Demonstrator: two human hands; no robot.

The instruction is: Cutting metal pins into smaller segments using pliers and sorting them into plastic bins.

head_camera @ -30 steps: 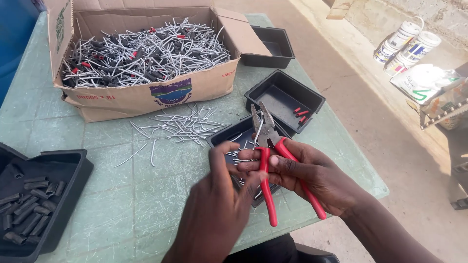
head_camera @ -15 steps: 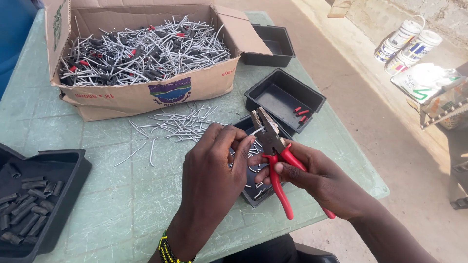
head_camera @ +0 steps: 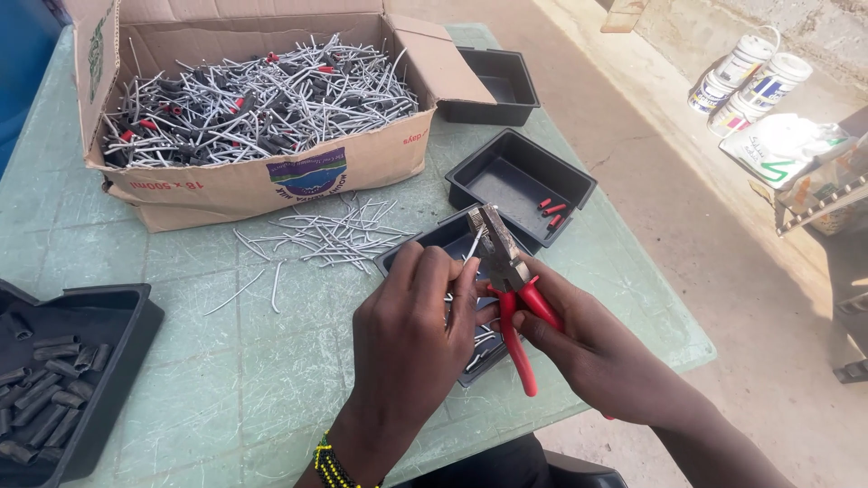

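Since a second ago the left hand [head_camera: 411, 330] has moved across in front of the tray and now pinches a thin metal pin [head_camera: 474, 242] at the pliers [head_camera: 503, 271]. The right hand [head_camera: 592, 348] is closed around the red handles. The jaws stand nearly together beside the pin; whether they clamp it cannot be told. The work remains at the gripping stage.

Containers, largest first:
- Cardboard box [head_camera: 262, 185]: a mass of grey pins, some red-tipped.
- Left black tray [head_camera: 108, 361]: dark short sleeves.
- Middle tray [head_camera: 515, 172]: a few red caps [head_camera: 551, 212].
- Tray under the hands [head_camera: 425, 248]: loose pins.
- Far tray [head_camera: 502, 86]: appears bare.
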